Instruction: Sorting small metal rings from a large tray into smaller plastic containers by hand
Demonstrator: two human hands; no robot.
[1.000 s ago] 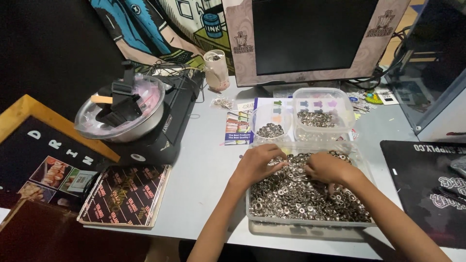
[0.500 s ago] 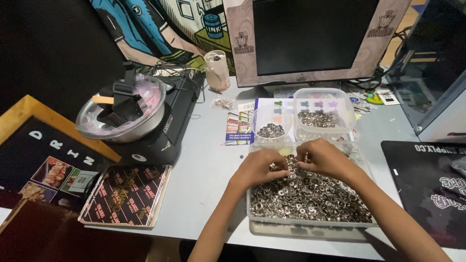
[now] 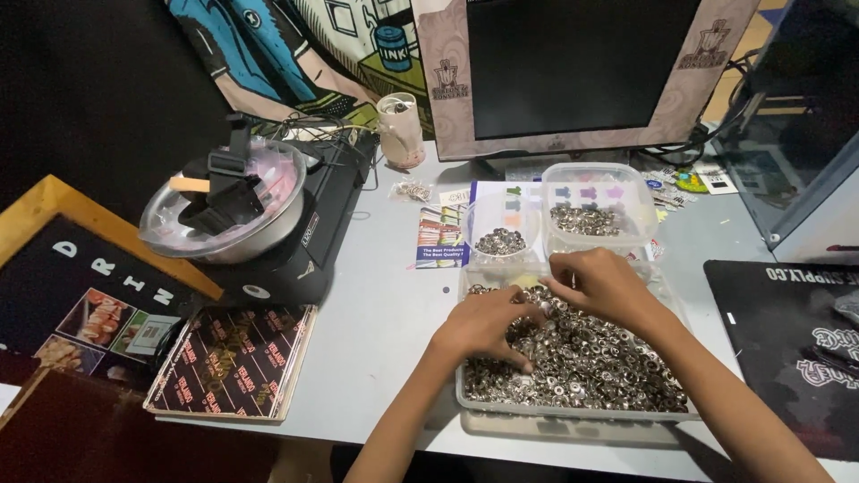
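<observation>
Eyelets, silver metal rings, uncountable, fill one clear rectangular plastic tray (image 3: 573,413) at surface's near edge, long axis left-right. Left hand (image 3: 488,326) curled, fingertips among them; right hand (image 3: 601,282) pinching, contents unclear. Two smaller clear tubs (image 3: 598,192) behind.

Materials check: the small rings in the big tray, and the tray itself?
Small rings: likely metal, bright silvery finish; they glint under the light. Big tray: looks like clear, slightly cloudy plastic; the rings show through its front wall. Both hands, left and right, rest in the pile.
</observation>
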